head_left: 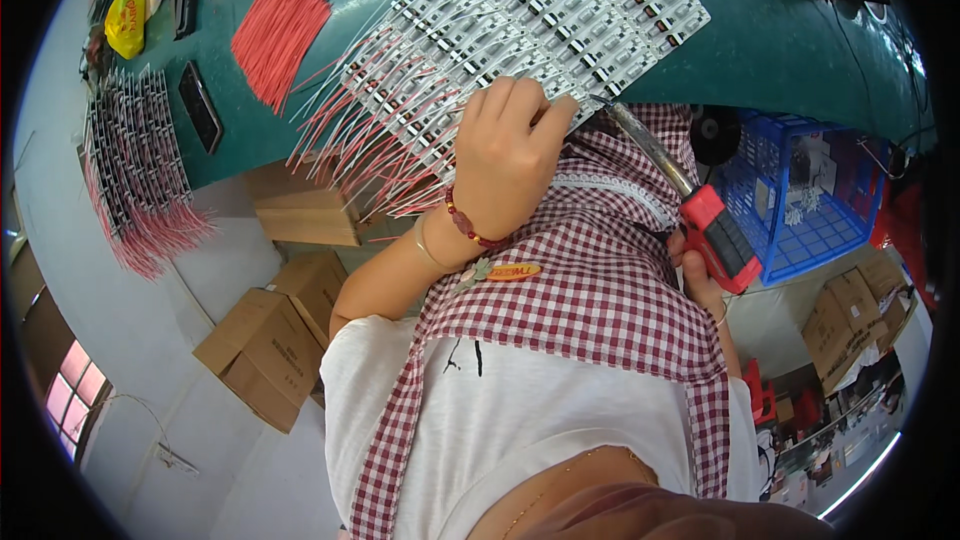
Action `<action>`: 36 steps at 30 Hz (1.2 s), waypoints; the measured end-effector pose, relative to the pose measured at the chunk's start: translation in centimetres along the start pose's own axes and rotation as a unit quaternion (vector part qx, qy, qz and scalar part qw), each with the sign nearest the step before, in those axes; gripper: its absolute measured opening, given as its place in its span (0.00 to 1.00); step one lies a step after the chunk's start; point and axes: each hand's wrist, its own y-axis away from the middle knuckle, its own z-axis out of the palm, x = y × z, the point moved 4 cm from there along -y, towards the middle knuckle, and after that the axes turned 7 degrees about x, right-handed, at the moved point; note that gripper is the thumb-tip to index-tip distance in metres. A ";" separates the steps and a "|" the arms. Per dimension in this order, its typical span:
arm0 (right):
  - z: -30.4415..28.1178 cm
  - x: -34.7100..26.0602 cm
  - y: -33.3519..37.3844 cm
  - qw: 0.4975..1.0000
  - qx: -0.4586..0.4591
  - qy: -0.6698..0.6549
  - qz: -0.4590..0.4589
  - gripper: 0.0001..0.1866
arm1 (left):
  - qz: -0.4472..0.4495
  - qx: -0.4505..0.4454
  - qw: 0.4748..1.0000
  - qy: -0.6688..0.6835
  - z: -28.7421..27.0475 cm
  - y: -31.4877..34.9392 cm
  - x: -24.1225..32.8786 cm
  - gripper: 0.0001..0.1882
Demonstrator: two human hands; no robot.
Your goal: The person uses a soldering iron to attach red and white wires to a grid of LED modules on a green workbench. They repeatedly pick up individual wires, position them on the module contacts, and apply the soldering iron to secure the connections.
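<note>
My left hand (510, 155) rests with bent fingers on the near edge of a sheet of small white circuit strips (540, 10) laid in rows on the green table (760, 40); thin red and white wires (370, 130) stick out from the strips' left ends. My right hand (700, 275) grips the red handle of a soldering iron (715, 235). Its metal shaft (645, 145) slants up to the left, and its tip sits at the strips' edge just right of my left fingertips. A red bead bracelet circles my left wrist.
A bundle of cut red wires (280, 30) lies at the table's left. A black phone (200, 105) and a stack of wired strips (135, 165) lie further left. A blue plastic crate (810, 190) stands under the table. Cardboard boxes (265, 345) sit on the floor.
</note>
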 end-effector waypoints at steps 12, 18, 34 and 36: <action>0.0 0.4 0.4 0.992 0.012 0.109 -0.063 0.18 | -0.012 -0.002 0.999 0.030 0.2 0.1 -0.2 0.10; 0.1 -1.2 -0.3 1.000 -0.018 0.016 -0.016 0.16 | -0.014 -0.004 0.999 0.034 0.1 0.0 -0.2 0.10; -0.1 -1.8 -0.4 1.000 0.002 0.014 0.016 0.23 | -0.018 -0.019 1.000 0.003 0.4 0.1 -0.3 0.08; -0.1 -1.8 -0.4 1.000 0.012 0.007 0.016 0.24 | -0.017 -0.026 0.999 -0.012 0.4 0.1 -0.2 0.08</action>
